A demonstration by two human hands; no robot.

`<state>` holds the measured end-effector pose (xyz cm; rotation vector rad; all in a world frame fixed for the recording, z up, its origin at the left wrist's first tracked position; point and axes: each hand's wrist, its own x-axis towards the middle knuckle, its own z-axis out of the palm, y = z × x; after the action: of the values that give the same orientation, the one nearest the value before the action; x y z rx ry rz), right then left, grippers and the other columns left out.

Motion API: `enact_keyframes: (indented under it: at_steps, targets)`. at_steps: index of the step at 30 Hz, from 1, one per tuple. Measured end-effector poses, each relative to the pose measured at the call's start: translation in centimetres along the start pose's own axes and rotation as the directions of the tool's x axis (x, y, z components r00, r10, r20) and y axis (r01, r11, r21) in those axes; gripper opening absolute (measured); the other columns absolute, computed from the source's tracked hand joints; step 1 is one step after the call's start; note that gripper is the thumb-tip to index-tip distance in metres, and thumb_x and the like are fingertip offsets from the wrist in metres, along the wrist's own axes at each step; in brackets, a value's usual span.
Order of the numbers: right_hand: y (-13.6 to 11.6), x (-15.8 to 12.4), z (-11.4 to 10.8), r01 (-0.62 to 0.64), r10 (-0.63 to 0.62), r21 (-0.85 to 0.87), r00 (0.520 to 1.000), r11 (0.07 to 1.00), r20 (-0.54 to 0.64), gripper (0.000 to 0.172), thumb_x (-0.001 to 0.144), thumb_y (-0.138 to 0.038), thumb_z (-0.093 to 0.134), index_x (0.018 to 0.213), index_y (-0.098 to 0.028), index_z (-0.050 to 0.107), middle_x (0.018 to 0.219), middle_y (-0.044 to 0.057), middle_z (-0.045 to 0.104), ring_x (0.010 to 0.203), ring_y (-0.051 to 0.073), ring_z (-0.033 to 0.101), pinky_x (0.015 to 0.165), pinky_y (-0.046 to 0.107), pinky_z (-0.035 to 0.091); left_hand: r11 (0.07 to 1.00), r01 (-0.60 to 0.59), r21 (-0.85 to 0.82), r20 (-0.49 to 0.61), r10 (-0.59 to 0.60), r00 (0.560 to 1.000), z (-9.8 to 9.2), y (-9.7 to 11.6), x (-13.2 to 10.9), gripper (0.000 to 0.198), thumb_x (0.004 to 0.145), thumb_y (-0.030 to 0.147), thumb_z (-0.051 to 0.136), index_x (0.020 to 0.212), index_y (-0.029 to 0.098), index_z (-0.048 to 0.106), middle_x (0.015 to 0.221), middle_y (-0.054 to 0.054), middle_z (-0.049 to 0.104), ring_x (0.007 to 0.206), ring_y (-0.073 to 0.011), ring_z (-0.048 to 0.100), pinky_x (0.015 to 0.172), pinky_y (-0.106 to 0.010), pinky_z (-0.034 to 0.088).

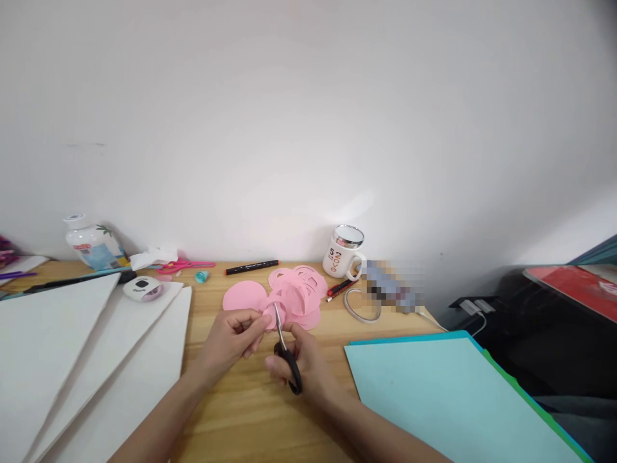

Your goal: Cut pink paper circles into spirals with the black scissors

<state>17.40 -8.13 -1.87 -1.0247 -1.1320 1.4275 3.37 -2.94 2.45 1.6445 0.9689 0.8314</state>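
Between the thumb and fingers of my left hand (241, 333) is a small piece of pink paper (270, 316). My right hand (306, 363) grips black-handled scissors (288, 361), their blades pointing away from me and lying at the pink paper. Whether the blades are fully closed is hard to make out. Just beyond both hands lies a loose pile of pink paper cutouts (304, 289), some with shapes cut out of them. A pink paper circle (245, 294) rests at the left of the pile.
A white mug (340, 256) stands by the wall, near pens (343, 288) and a looped cable (359, 315). A black marker (251, 267) and pink scissors (186, 264) lie along the back. White sheets (159, 373) are on the left, light blue sheets (448, 392) on the right.
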Motion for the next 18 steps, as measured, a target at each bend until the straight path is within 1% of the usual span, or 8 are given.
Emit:
enact_keyframes:
  at_steps: [2,4,7,9,11,12,15,18]
  targets:
    - [0.0,0.1,0.0,0.000,-0.002,-0.040,0.998,0.999,-0.056,0.047,0.062,-0.035,0.071,0.094,-0.017,0.043,0.041,-0.011,0.048,0.032,0.006,0.037,0.033,0.015,0.025,1.000,-0.011,-0.007,-0.023,0.011,1.000,0.0,0.0,0.0,0.038,0.077,0.043,0.051,0.050,0.015,0.047,0.040,0.007,0.041,0.035,-0.0042,0.032,0.036,-0.016,0.026]
    - [-0.2,0.3,-0.1,0.025,-0.032,-0.055,0.990,0.998,-0.140,0.046,0.064,-0.039,0.069,0.094,-0.016,0.043,0.040,-0.011,0.046,0.032,0.006,0.037,0.033,0.016,0.026,1.000,-0.016,0.000,-0.045,0.016,0.999,0.2,0.0,0.0,0.038,0.077,0.042,0.051,0.051,0.015,0.048,0.040,0.007,0.041,0.035,-0.0044,0.032,0.037,-0.017,0.026]
    - [-0.5,0.4,-0.4,0.101,-0.114,-0.064,0.964,0.993,-0.239,0.041,0.068,-0.043,0.065,0.093,-0.016,0.045,0.040,-0.011,0.045,0.034,0.007,0.039,0.036,0.017,0.030,0.993,-0.044,0.109,-0.062,0.051,0.997,0.7,-0.2,-0.1,0.040,0.079,0.041,0.049,0.049,0.015,0.047,0.040,0.006,0.040,0.037,-0.0055,0.033,0.039,-0.017,0.026]
    - [-0.6,0.6,-0.5,0.156,-0.170,-0.070,0.945,0.985,-0.278,0.038,0.070,-0.042,0.064,0.091,-0.017,0.047,0.041,-0.010,0.046,0.036,0.008,0.039,0.037,0.018,0.029,0.958,-0.120,0.260,-0.076,0.144,0.987,1.1,-0.8,-0.1,0.040,0.079,0.039,0.048,0.047,0.015,0.047,0.042,0.006,0.040,0.041,-0.0068,0.034,0.042,-0.018,0.027]
    - [-0.6,0.7,-0.6,0.203,-0.217,-0.079,0.923,0.976,-0.317,0.034,0.069,-0.041,0.066,0.085,-0.017,0.047,0.042,-0.009,0.047,0.037,0.008,0.040,0.038,0.018,0.029,0.871,-0.230,0.434,-0.047,0.277,0.960,1.5,-1.5,0.0,0.040,0.081,0.037,0.045,0.049,0.015,0.051,0.045,0.005,0.042,0.045,-0.0082,0.036,0.046,-0.019,0.029]
    - [-0.6,0.8,-0.6,0.220,-0.235,-0.082,0.912,0.972,-0.336,0.033,0.069,-0.042,0.065,0.082,-0.018,0.047,0.043,-0.009,0.046,0.038,0.008,0.041,0.038,0.018,0.030,0.856,-0.246,0.455,-0.046,0.298,0.953,1.7,-1.9,0.0,0.038,0.081,0.037,0.045,0.052,0.015,0.054,0.047,0.004,0.044,0.047,-0.0086,0.036,0.049,-0.020,0.030]
    - [-0.9,1.3,-1.0,0.254,-0.271,-0.098,0.879,0.962,-0.393,0.031,0.071,-0.044,0.061,0.078,-0.019,0.045,0.044,-0.009,0.045,0.040,0.009,0.044,0.040,0.019,0.034,0.830,-0.262,0.492,-0.036,0.320,0.947,2.1,-2.8,0.0,0.035,0.082,0.036,0.044,0.059,0.015,0.059,0.053,0.003,0.050,0.051,-0.0103,0.039,0.054,-0.021,0.033]
    - [-1.8,2.0,-2.2,0.270,-0.304,-0.141,0.834,0.953,-0.461,0.031,0.071,-0.046,0.059,0.078,-0.019,0.043,0.047,-0.008,0.046,0.040,0.009,0.045,0.041,0.021,0.036,0.819,-0.262,0.510,-0.016,0.314,0.949,2.0,-2.8,-0.2,0.031,0.082,0.035,0.044,0.069,0.015,0.063,0.061,0.000,0.057,0.056,-0.0116,0.043,0.058,-0.022,0.034]
